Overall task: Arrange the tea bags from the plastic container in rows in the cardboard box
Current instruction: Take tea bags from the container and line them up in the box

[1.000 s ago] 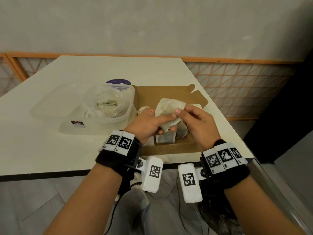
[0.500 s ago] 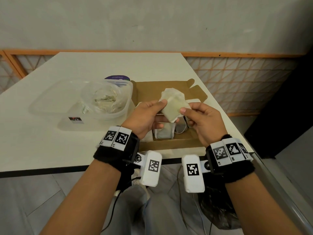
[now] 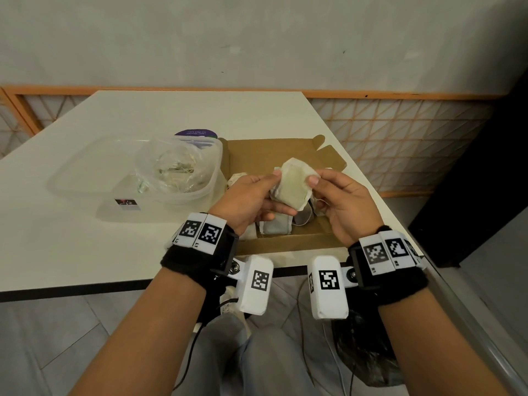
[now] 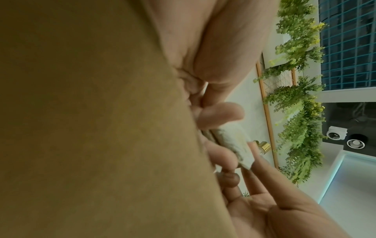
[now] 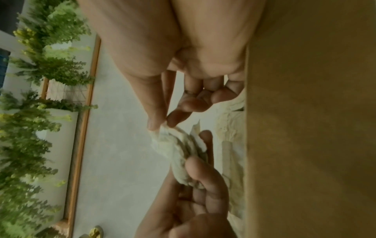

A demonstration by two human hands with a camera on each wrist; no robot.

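Observation:
Both hands hold a small stack of pale tea bags (image 3: pixel 293 186) above the open cardboard box (image 3: pixel 288 243). My left hand (image 3: pixel 251 198) grips the stack from the left, thumb on its top corner. My right hand (image 3: pixel 340 200) pinches the right edge of the front bag between thumb and forefinger. The right wrist view shows that pinch on the tea bags (image 5: pixel 175 145); the left wrist view shows the tea bags (image 4: pixel 231 145) edge-on between fingers. A few tea bags (image 3: pixel 275 226) lie in the box below. The clear plastic container (image 3: pixel 183 195) holds a plastic bag with more.
The box and container sit near the front right of a white table (image 3: pixel 85 238), with the container's clear lid (image 3: pixel 85 172) to its left. A purple round lid (image 3: pixel 195 133) shows behind the container. The table's right edge drops off just past the box.
The hands lifted the tea bags higher above the box and turned the stack flat toward me; the right thumb and forefinger now pinch the front bag's edge.

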